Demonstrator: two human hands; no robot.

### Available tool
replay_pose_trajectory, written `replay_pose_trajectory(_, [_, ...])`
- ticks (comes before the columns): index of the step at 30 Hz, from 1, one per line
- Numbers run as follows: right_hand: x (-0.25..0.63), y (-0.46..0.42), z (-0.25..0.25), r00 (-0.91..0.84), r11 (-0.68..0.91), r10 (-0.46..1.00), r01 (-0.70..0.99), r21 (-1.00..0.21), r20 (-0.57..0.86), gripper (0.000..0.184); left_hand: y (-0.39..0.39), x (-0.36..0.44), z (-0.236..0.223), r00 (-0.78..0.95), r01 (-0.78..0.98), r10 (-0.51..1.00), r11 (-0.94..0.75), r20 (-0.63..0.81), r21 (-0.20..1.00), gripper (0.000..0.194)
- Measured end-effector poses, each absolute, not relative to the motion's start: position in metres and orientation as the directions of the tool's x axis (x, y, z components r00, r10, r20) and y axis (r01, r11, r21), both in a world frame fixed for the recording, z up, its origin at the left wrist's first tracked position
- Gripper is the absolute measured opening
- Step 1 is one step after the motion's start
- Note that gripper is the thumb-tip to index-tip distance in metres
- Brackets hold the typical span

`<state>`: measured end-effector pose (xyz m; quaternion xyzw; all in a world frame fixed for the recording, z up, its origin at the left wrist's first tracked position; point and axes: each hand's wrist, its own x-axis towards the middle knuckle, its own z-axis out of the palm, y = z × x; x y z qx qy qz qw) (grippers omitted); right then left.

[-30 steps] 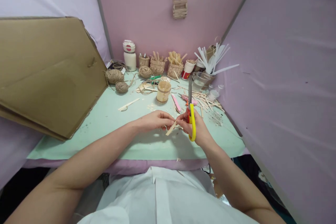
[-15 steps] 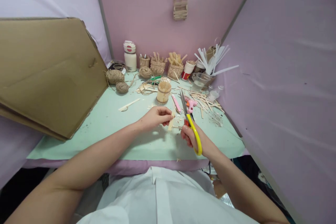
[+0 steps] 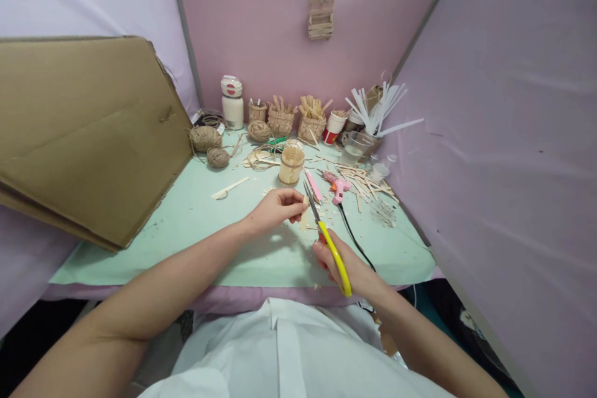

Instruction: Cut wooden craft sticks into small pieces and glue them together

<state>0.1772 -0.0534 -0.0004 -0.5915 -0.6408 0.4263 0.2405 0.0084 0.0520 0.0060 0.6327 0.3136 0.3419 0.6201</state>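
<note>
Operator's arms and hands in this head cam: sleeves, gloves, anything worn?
Left hand and right hand are ungloved; wrists and forearms bare, no watch or cables on them. Any rings: too small to tell. White garment on the torso, vertical strip down its front.

The scissors (image 3: 323, 228) pair grey metal blades (image 3: 312, 201) with a glossy yellow plastic handle (image 3: 337, 257); the strip (image 3: 306, 200) beside them looks like pale, matt wood. The surface (image 3: 186, 230) is matt. At left, dull brown cardboard (image 3: 84, 137); next to it, rough, fibrous twine balls (image 3: 205, 138). The glue gun (image 3: 340, 185), at right, is pink plastic.
</note>
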Motion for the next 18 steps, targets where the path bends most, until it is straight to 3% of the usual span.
replay_pose_trajectory(18, [0.1741,-0.0535,0.0019,-0.189,-0.061,0.961,0.575,-0.816,-0.204,0.032,0.048,0.0118,0.007,0.531,-0.012,0.846,-0.046,0.045,0.999,0.023])
